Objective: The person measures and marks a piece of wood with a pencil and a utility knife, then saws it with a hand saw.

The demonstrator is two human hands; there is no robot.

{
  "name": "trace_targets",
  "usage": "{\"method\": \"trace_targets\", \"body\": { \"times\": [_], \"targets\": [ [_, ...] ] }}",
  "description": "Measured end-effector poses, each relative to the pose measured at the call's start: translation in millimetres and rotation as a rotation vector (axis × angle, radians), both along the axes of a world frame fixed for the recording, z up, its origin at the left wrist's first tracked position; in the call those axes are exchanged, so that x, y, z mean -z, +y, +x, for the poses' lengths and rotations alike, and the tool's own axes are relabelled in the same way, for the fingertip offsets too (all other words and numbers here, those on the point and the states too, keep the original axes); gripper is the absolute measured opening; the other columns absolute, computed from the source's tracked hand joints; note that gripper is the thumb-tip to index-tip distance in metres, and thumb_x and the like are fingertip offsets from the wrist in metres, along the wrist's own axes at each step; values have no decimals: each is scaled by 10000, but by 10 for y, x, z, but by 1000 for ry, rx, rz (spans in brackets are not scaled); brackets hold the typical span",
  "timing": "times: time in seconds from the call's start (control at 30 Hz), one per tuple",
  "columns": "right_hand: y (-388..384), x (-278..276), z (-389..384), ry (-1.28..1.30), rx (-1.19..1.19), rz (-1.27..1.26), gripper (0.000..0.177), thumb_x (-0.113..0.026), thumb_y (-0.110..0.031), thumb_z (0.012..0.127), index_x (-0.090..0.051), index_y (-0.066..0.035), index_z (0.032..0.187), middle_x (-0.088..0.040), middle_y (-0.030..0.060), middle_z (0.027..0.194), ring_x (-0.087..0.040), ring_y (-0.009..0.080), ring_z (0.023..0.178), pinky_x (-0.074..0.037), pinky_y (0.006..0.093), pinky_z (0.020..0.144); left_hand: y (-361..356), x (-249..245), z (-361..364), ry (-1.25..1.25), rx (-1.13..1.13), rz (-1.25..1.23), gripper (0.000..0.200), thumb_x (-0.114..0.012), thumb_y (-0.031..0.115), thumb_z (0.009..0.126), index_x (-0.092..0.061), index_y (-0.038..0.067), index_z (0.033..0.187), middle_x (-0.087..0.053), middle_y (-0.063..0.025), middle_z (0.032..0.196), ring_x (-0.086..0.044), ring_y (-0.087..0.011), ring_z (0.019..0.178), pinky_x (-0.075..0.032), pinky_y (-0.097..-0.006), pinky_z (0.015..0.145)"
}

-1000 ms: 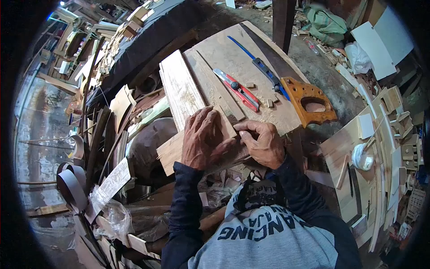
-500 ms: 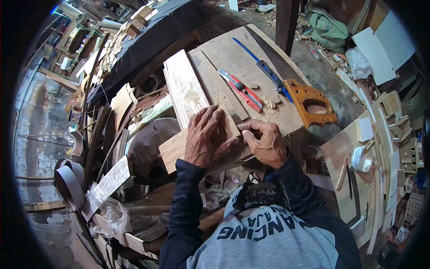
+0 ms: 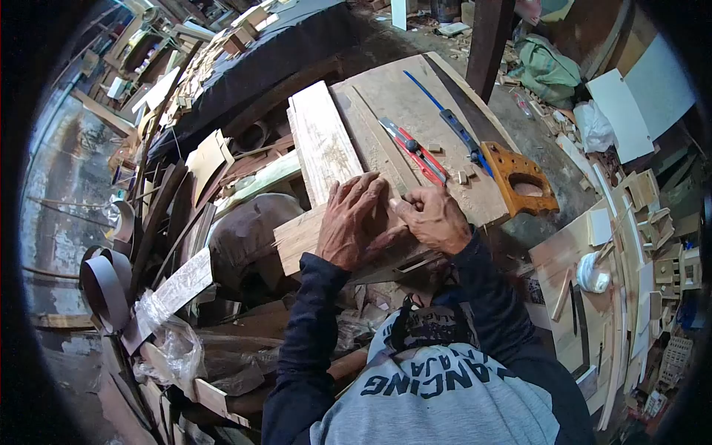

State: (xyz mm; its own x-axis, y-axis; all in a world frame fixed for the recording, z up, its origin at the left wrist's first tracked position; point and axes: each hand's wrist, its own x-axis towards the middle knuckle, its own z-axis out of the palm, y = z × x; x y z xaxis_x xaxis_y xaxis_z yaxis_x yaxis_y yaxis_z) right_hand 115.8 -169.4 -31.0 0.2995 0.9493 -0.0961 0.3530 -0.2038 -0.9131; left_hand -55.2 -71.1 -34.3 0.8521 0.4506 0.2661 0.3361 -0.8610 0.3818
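Note:
My left hand (image 3: 351, 222) lies over a short wooden board (image 3: 298, 236) at the near edge of the workbench, fingers stretched flat and thumb spread to the right. My right hand (image 3: 437, 221) is close beside it at the board's right end, thumb and fingertips pinched together. Whatever is between those fingertips is hidden or too small to name. Beyond the hands, a red utility knife (image 3: 419, 154) with its blade out lies on the bench, near a few small wood offcuts (image 3: 463, 176). A handsaw (image 3: 523, 179) with a wooden handle and blue-edged blade lies to the right.
A pale plank (image 3: 325, 137) lies along the bench's left side. Scrap wood and clear plastic (image 3: 174, 345) crowd the left floor. To the right, a low plywood sheet (image 3: 545, 259) carries a white roll (image 3: 593, 273) and thin strips. A dark post (image 3: 489, 52) stands behind the bench.
The whole view has shifted slightly. My right hand has come up and left, closer to my left hand, its fingertips now nearer the left fingers. The tools lie as before.

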Motion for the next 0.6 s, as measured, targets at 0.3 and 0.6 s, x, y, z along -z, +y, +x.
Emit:
{"method": "trace_targets", "body": {
  "times": [0.3, 0.6],
  "targets": [
    [-226, 93, -252, 390, 301, 324, 252, -637, -208, 946, -665, 37, 893, -644, 17, 744, -533, 65, 649, -437, 243, 590, -868, -381, -350, -645, -279, 0, 569, -789, 156, 783, -543, -19, 1266, -649, -140, 1102, -639, -300, 984, -487, -412, 906],
    [-381, -20, -791, 799, 409, 438, 225, -618, -216, 967, -644, 1, 1018, -628, -2, 845, -499, 30, 680, -402, 192, 589, -1008, 17, 83, -929, -374, -882, 389, -651, 109, 928, -501, -19, 1264, -619, -119, 1117, -609, -173, 962, -514, -320, 815]
  ]
}}
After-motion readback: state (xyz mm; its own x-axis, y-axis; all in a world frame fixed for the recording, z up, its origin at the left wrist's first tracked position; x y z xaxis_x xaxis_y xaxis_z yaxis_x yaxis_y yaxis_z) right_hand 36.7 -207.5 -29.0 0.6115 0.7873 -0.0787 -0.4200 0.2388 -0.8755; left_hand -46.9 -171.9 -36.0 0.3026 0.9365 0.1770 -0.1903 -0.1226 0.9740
